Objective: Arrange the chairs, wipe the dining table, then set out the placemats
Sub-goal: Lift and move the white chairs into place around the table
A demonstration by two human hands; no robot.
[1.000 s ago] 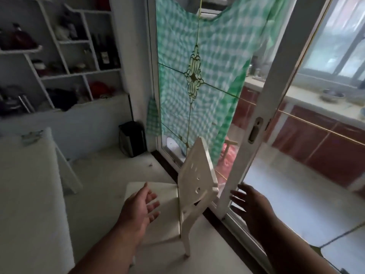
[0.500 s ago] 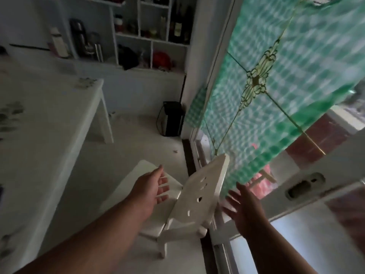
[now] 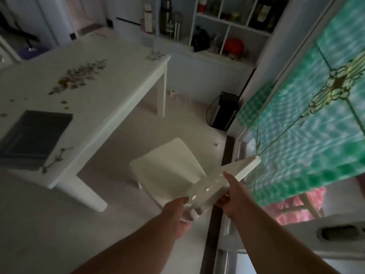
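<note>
Gripping the white chair (image 3: 171, 165) by its backrest, left hand (image 3: 174, 211) and right hand (image 3: 230, 196) fingers both clamped on it. It's on the floor (image 3: 122, 135) off the counter (image 3: 110, 80) corner, seat facing the counter. No readable labels anywhere.

The room is dim and bluish; the only daylight comes through the green checked curtain (image 3: 308, 119) on the glass door at right. Motion blur softens the shelves (image 3: 227, 26), and wide-angle distortion tilts and bends lines near the edges.
</note>
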